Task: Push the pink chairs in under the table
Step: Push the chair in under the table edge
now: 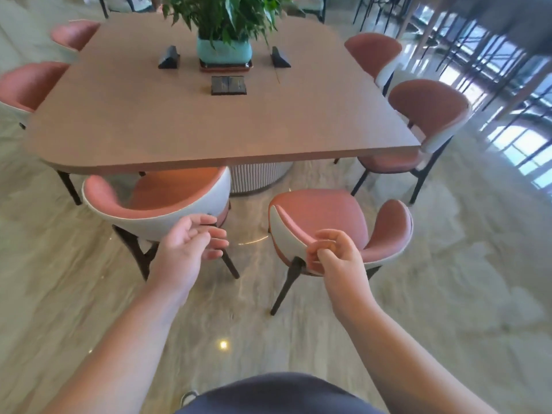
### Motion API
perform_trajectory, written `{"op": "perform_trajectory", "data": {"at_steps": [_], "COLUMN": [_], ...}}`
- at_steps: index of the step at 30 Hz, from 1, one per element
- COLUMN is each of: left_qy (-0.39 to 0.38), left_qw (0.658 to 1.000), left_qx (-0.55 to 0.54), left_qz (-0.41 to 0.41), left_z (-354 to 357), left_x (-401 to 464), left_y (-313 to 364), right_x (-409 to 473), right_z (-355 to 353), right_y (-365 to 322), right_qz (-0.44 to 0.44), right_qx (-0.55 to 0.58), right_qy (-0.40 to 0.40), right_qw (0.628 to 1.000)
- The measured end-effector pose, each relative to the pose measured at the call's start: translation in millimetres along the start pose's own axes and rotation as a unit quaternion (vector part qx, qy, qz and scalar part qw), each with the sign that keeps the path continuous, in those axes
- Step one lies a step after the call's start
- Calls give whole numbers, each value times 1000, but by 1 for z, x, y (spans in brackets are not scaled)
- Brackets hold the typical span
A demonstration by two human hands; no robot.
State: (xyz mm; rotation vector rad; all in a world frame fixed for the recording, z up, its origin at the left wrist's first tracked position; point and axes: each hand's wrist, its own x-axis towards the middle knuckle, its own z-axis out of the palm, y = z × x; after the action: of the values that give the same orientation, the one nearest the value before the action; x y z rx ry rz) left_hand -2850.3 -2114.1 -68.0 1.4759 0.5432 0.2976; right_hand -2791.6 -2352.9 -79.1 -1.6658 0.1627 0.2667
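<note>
Second pink chair (337,225) at 5 o'clock of the tabletop (209,121) stands out, pinched at its backrest by the right hand (334,252), left hand (191,240) relaxed, empty; next: push toward 12 o'clock.

A matt wood-grain tabletop (209,127) is shown; pink chairs (322,216) are covered in smooth leather-like upholstery; the floor (448,279) is glossy, stone-patterned.

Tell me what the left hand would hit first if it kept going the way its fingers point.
Probably the backrest of the near-left chair: the left hand, open, points up and right toward its right end. Depth is unclear, so it might pass beside it.
</note>
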Motion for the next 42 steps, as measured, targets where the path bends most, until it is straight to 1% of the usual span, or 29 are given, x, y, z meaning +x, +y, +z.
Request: {"op": "perform_trajectory", "data": {"at_steps": [3, 5, 8, 12, 19, 24, 27, 31, 34, 36, 39, 42], "left_qy": [-35, -49, -66, -59, -37, -17, -11, -21, -18, -11, 11, 25], "left_qw": [999, 999, 997, 996, 994, 990, 983, 964, 944, 927, 890, 872], "left_qx": [16, 20, 35, 51, 72, 76, 112, 192, 257, 305, 358, 343], "left_qz": [-3, -7, -9, -32, -71, -119, -143, -180, -206, -218, -283, -347], "left_z": [70, 102, 139, 173, 201, 217, 228, 247, 263, 270, 277, 282], "left_x": [-6, -9, -7, 10, 64, 123, 169, 220, 247, 257, 271, 283], "left_y": [-5, -9, -15, -27, -56, -89, -108, -138, -160, -174, -197, -221], "right_x": [16, 24, 37, 63, 131, 203, 251, 305, 342, 367, 400, 434], "right_z": [-61, -93, -132, -167, -190, -196, -199, -211, -226, -237, -251, -261], "right_y": [7, 12, 18, 25, 34, 48, 56, 77, 96, 107, 123, 140], "right_qz": [-4, 5, 13, 25, 66, 104, 124, 151, 173, 176, 192, 261], "right_qx": [-7, -8, 5, 9, -33, -88, -125, -181, -249, -319, -397, -431], "right_qy": [24, 43, 63, 85, 101, 104, 113, 110, 95, 84, 69, 53], "right_qw": [1000, 999, 998, 996, 992, 985, 978, 966, 948, 928, 895, 862]}}
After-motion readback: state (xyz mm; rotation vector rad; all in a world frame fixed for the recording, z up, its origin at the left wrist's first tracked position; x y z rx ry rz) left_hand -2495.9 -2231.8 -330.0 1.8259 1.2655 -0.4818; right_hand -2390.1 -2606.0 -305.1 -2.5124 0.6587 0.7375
